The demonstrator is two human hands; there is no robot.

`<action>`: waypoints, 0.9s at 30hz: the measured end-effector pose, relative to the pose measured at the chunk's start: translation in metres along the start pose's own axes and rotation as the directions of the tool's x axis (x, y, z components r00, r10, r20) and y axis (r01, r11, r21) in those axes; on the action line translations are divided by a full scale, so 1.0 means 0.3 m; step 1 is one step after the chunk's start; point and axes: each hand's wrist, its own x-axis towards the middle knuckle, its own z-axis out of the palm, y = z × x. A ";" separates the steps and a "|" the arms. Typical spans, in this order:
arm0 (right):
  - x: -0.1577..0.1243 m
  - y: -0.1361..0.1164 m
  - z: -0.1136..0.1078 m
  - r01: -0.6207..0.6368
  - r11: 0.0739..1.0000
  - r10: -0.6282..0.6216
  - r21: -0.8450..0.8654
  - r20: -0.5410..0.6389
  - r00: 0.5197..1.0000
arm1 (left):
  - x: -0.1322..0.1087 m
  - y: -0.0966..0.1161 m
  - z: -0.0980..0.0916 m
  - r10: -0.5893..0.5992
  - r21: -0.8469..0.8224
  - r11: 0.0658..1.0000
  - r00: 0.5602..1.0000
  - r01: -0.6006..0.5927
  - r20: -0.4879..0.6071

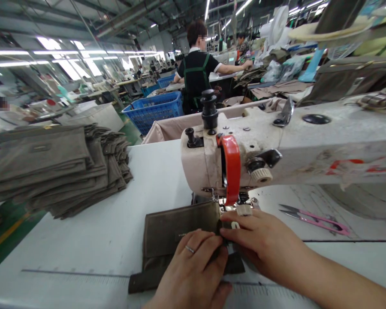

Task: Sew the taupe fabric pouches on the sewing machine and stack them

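Note:
A folded olive-brown fabric piece (167,225) with a small label lies on the white sewing table, its right edge by the presser foot area of the sewing machine (209,167). My left hand (196,266), with a ring on one finger, bends over the lower part of the fabric, fingers close together and gripping it. Close to the needle area, my right hand (257,236) pinches the fabric's right edge. A dark strip (148,281) sticks out beneath my left hand on both sides. The orange guard (232,169) and my fingers hide the needle.
A tall pile of similar fabric pieces (61,167) stands at the left. Pink thread snips (318,219) lie right of my right hand. Ruler markings (80,273) run along the table front. Beyond the machine are a blue basket (157,111) and a co-worker (197,68).

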 end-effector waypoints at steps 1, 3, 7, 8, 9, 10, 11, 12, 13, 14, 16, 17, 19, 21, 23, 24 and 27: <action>-0.001 -0.003 0.003 0.002 1.000 -0.002 0.002 0.001 1.000 | -0.006 -0.006 0.001 0.019 0.009 1.000 1.000 -0.019 -0.011; -0.003 -0.010 0.011 0.002 1.000 -0.002 0.015 0.007 1.000 | -0.016 -0.017 0.006 0.052 0.003 0.999 0.998 -0.052 -0.046; 0.000 -0.014 0.024 -0.022 0.999 0.022 0.040 -0.011 1.000 | -0.011 -0.036 0.015 0.071 -0.049 0.996 0.992 -0.076 -0.107; 0.001 -0.012 0.027 -0.027 0.999 0.028 0.041 -0.022 0.999 | -0.005 -0.042 0.014 0.066 -0.069 0.995 0.992 -0.074 -0.112; 0.003 -0.011 0.028 -0.028 0.999 0.029 0.043 -0.033 0.999 | 0.003 -0.047 0.012 0.062 -0.088 0.993 0.992 -0.072 -0.112; 0.005 -0.009 0.029 -0.029 0.999 0.031 0.046 -0.040 0.999 | 0.011 -0.054 0.008 0.060 -0.105 0.992 0.992 -0.071 -0.107; 0.007 -0.006 0.029 -0.030 0.998 0.032 0.052 -0.044 0.998 | 0.020 -0.062 0.003 0.062 -0.117 0.990 0.993 -0.074 -0.100; 0.009 -0.004 0.028 -0.037 0.998 0.040 0.056 -0.045 0.998 | 0.028 -0.071 -0.001 0.067 -0.124 0.989 0.994 -0.078 -0.091; 0.011 -0.002 0.027 -0.053 0.997 0.055 0.058 -0.047 0.997 | 0.037 -0.080 -0.005 0.073 -0.129 0.988 0.994 -0.084 -0.085; 0.013 0.000 0.026 -0.071 0.996 0.074 0.056 -0.047 0.996 | 0.046 -0.090 -0.008 0.080 -0.134 0.987 0.994 -0.090 -0.081; 0.015 0.003 0.026 -0.116 0.993 0.117 0.026 -0.047 0.992 | 0.063 -0.111 -0.011 0.090 -0.139 0.985 0.993 -0.099 -0.072; 0.016 0.005 0.026 -0.135 0.991 0.135 0.002 -0.047 0.990 | 0.072 -0.122 -0.011 0.096 -0.137 0.985 0.993 -0.104 -0.068; 0.018 0.008 0.029 -0.160 0.986 0.158 -0.046 -0.039 0.987 | 0.089 -0.143 -0.008 0.110 -0.126 0.985 0.992 -0.118 -0.064; 0.020 0.010 0.033 -0.176 0.982 0.175 -0.076 -0.024 0.984 | 0.104 -0.161 -0.004 0.113 -0.119 0.986 0.992 -0.119 -0.057; 0.022 0.010 0.034 -0.182 0.981 0.182 -0.072 -0.011 0.983 | 0.117 -0.175 0.000 0.102 -0.121 0.987 0.994 -0.106 -0.039; 0.022 0.010 0.033 -0.186 0.981 0.186 -0.063 -0.007 0.983 | 0.122 -0.181 0.001 0.094 -0.124 0.988 0.995 -0.096 -0.029; 0.020 0.008 0.027 -0.196 0.980 0.196 -0.015 0.008 0.980 | 0.131 -0.190 -0.001 0.073 -0.141 0.987 0.997 -0.073 -0.005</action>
